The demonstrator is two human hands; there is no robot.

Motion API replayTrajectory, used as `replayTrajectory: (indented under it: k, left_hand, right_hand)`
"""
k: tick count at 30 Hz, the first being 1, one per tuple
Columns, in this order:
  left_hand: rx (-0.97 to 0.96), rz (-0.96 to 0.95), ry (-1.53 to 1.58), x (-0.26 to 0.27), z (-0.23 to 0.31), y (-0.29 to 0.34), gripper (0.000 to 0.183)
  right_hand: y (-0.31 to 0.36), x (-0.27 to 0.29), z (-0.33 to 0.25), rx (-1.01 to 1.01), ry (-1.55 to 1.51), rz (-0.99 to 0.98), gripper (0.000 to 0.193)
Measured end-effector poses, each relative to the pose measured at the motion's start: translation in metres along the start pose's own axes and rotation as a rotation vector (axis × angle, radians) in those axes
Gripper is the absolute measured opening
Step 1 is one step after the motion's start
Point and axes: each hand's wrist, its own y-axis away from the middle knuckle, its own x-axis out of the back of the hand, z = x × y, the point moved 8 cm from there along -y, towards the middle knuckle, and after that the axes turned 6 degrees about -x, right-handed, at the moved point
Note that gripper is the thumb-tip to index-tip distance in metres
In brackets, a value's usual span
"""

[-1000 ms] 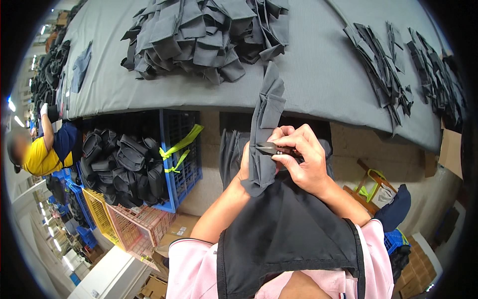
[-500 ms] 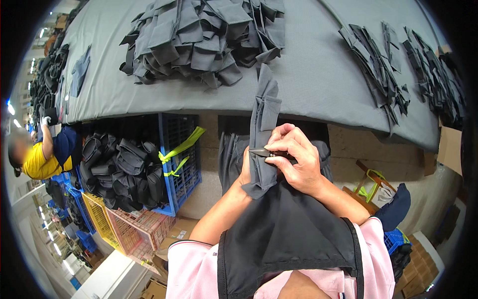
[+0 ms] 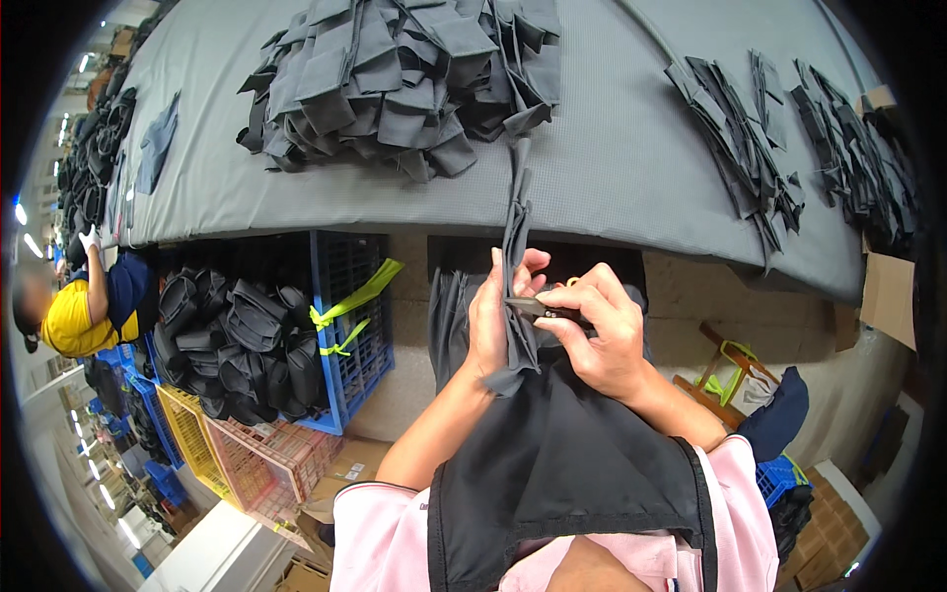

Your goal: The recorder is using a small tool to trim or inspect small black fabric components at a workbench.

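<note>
And here you are at the table [image 3: 612,168], your left hand [image 3: 485,326] closed around a grey cloth strip [image 3: 516,232], its fingertips showing on the strip's right side. The strip stands narrow edge up in front of your black apron [image 3: 582,474], its far end out over the table's edge, near the big heap of grey cloth pieces [image 3: 395,94]. Your right hand [image 3: 610,335] grips small dark snips [image 3: 531,307], blades pointing left, right up at the strip; whether they're biting, you can't tell from here! Off to your right lie two bundles of strips [image 3: 740,143]; below left, a blue crate [image 3: 335,345] beside black pouches [image 3: 252,331].
</note>
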Motion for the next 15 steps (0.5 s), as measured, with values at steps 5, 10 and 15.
replayTrajectory:
  k: [5, 10, 15]
  left_hand:
    - [-0.103, 0.102, -0.227, 0.012, 0.01, -0.002, 0.052]
    - [-0.364, 0.216, -0.512, 0.017, 0.033, 0.003, 0.041]
    - [-0.437, 0.082, -0.498, 0.007, 0.037, 0.013, 0.032]
  right_hand:
    - [0.003, 0.01, -0.013, 0.095, 0.106, 0.01, 0.031]
    - [0.001, 0.015, -0.013, 0.125, 0.29, 0.016, 0.028]
    - [-0.015, 0.005, 0.024, -0.274, -0.174, -0.106, 0.033]
